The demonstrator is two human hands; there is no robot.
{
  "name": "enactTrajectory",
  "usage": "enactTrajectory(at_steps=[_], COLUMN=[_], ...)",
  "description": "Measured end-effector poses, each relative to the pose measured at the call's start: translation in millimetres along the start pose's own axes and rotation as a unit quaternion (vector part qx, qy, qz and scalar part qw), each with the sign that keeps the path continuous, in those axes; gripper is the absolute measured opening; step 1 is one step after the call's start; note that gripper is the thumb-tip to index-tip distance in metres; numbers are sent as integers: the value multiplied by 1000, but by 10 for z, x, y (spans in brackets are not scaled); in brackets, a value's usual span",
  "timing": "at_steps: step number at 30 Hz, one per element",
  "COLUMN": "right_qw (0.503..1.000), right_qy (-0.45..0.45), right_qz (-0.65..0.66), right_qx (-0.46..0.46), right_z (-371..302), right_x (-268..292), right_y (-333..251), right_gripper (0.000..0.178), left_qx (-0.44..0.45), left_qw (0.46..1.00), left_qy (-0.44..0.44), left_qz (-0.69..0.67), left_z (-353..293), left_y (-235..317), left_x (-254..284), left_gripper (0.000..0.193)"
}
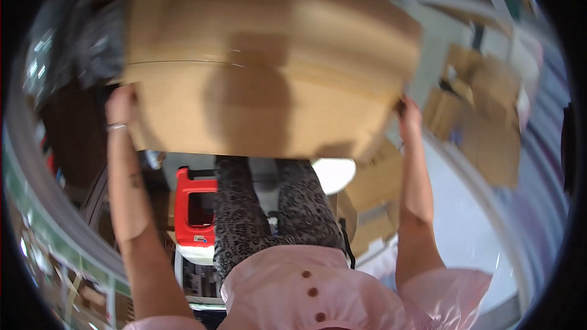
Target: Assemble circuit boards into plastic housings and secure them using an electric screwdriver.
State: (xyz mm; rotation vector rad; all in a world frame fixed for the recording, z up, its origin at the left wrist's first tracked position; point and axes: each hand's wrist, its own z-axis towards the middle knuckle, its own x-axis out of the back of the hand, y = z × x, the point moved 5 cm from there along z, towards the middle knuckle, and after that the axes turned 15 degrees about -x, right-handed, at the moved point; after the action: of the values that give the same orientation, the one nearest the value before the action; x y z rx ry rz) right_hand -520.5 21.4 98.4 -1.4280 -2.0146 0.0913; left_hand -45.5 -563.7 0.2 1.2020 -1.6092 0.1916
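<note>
A large brown cardboard box (342,98) is held up in front of me, spanning most of the upper middle of the view. A taped seam runs across its face, and a dark shadow falls on it. My left hand (121,105) grips its left side near the lower corner; the fingers are partly behind the cardboard. At the right side edge, my right hand (409,113) is closed on the box, slightly blurred. Both arms reach forward, roughly level with each other. What lies behind the box is hidden.
A red plastic stool (182,208) stands beside my legs at the left. Opened cardboard boxes (483,122) lie at the right, and another carton (374,198) sits below the held box. Clear plastic wrapping (101,40) is bunched at the far left.
</note>
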Motion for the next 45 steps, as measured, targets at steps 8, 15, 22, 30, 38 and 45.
enactTrajectory(at_steps=[8, 15, 22, 30, 38, 45], right_qw=[787, 396, 81, 16, 263, 382], right_qy=[-118, -175, -202, -150, -175, -156], right_qz=[-451, -590, -681, -717, -716, -640], right_qx=[403, 682, 699, 680, 622, 649], right_z=[-1959, -3188, -3397, -3100, -3438, -3222], right_x=[-1650, -4489, -5493, -5826, -4821, -4303], right_y=[-993, -542, 95, -164, -501, 14], right_gripper=[18, 37, 19, 22, 22, 14], left_qx=[182, 142, 153, 181, 175, 122], left_qw=[812, 830, 879, 863, 900, 876], left_qy=[111, 134, 109, 72, 77, 204], left_qz=[-544, -523, -438, -467, -392, -420], left_z=[-567, -538, -588, -631, -568, -463], left_y=[1051, 1204, 1243, 1468, 1403, 1441], left_x=[-163, -419, -472, -70, 44, -89], left_gripper=[23, 39, 46, 37, 31, 33])
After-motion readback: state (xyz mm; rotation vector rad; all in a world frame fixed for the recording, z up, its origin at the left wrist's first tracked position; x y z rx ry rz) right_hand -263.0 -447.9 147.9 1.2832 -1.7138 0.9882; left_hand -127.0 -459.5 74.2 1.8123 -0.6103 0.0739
